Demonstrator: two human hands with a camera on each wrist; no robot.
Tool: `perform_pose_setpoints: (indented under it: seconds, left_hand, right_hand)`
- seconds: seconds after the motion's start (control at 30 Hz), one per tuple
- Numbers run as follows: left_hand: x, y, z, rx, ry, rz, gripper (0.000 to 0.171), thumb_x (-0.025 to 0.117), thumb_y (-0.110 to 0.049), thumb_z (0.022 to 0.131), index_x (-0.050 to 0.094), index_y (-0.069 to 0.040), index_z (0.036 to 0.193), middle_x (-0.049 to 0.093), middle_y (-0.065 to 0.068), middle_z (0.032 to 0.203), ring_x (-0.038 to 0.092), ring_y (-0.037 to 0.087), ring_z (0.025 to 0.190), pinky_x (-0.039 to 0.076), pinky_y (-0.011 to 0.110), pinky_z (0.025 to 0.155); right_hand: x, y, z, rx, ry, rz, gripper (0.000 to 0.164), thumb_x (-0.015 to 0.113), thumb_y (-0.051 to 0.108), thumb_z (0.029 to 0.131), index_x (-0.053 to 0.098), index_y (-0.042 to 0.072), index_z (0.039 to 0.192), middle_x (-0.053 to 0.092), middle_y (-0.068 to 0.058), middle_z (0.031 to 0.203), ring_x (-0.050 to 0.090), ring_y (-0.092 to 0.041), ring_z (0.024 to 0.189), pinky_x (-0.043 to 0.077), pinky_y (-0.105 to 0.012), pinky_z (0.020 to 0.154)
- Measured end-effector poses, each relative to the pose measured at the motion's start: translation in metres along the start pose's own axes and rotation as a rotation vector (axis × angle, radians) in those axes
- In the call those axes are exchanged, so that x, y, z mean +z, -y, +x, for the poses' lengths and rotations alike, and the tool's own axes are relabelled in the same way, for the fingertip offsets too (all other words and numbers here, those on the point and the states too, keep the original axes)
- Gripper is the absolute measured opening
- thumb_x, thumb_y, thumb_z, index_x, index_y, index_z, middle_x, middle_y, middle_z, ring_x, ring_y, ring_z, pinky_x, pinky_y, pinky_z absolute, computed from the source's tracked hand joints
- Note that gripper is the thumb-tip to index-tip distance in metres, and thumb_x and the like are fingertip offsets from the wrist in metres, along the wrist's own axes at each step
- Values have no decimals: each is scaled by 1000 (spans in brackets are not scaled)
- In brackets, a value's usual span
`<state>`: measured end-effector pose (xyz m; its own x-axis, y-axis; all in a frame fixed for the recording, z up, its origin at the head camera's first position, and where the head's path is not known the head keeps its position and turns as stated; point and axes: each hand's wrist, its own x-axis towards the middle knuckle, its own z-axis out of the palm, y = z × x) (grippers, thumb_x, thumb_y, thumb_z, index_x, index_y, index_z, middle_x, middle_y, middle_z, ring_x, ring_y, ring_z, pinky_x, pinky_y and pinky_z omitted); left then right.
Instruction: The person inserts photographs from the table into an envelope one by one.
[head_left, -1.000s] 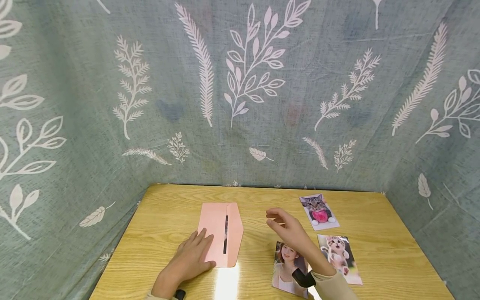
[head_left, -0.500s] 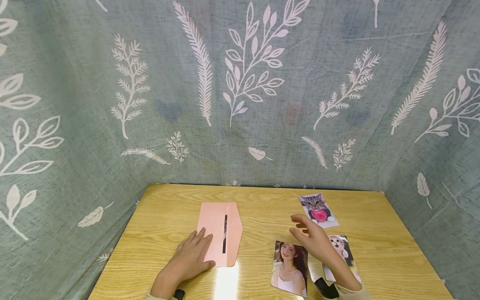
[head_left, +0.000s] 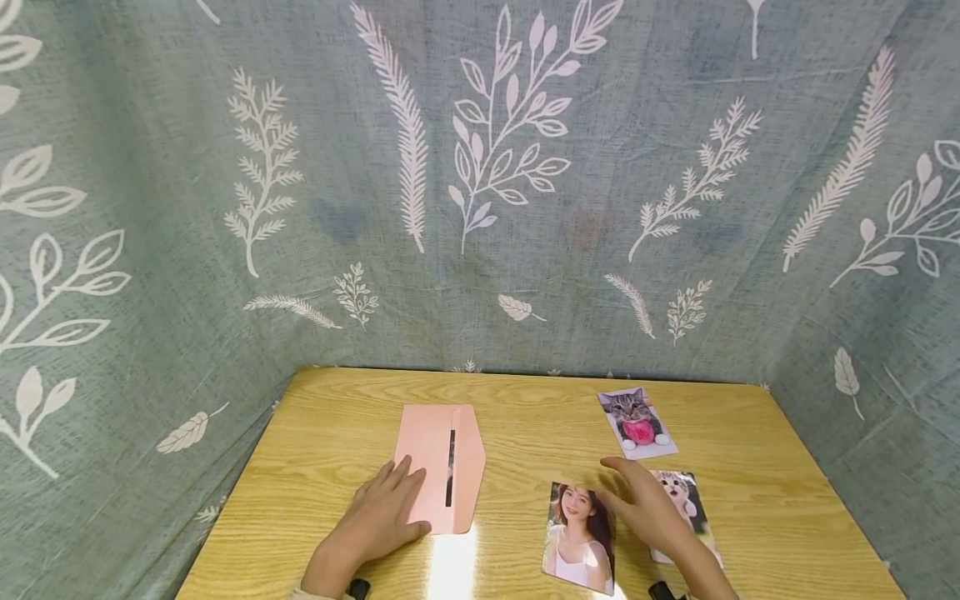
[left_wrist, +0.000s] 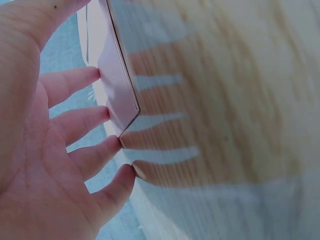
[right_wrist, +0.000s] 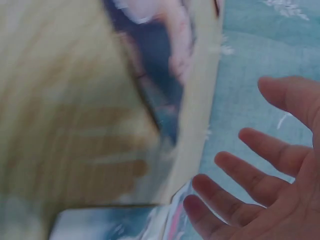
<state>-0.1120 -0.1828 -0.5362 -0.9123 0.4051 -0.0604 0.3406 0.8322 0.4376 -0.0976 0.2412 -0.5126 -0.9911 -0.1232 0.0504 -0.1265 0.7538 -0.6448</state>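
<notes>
Towards the left edge of the table, the left hand lies spread, hiding a corner of the pink envelope; I can't make out its dark strip. Loose-fingered, the right hand partly hides a kitten photo towards the right edge.

Left hand: palm down, fingers spread, thumb out to the right.
Right hand: fingers loosely bent and apart, thumb separate.
Right forearm: slants in from lower right.
</notes>
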Motion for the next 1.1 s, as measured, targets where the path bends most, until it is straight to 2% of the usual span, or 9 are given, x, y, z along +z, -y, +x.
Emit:
perform_pose_setpoints:
  seconds: [0.17,0.27,0.47,0.7,1.1]
  left_hand:
    - [0,1,1,2,0,9,79,74,-50,87,48,-10,150,29,20,160,24,45,145,25,70,108]
    - [1,1,1,4,-2,7,79,74,-50,87,48,-10,150,29,20,160,24,45,145,25,70,108]
    - [1,1,1,-1,6,-3,78,74,-50,87,48,-10,149,29,19,160,24,45,145,25,69,109]
    - [0,0,1,7,0,9,78,75,-49,87,48,-10,149,30,20,159,25,46,145,25,69,108]
    - [2,2,1,8,-4,25,78,74,-51,86,49,-11,149,31,19,159,26,45,144,27,68,108]
  right_hand:
    - [5,-10,-8,-71,6,-144,57,80,22,87,58,-2,134,57,-25,133,51,-48,123,40,-64,101]
    - [8,-14,-12,-92,10,-194,62,82,25,85,58,-1,135,56,-27,133,49,-50,124,39,-66,101]
    - [13,-20,-16,-120,-11,-218,62,85,23,81,59,0,133,59,-23,130,53,-45,121,43,-62,99]
    - [17,-21,-18,-224,-99,-273,57,89,15,73,65,-2,122,64,-19,120,58,-43,112,47,-59,95]
    - [22,-23,-17,-262,-163,-325,56,90,15,70,67,-2,118,67,-15,110,62,-41,102,50,-56,90]
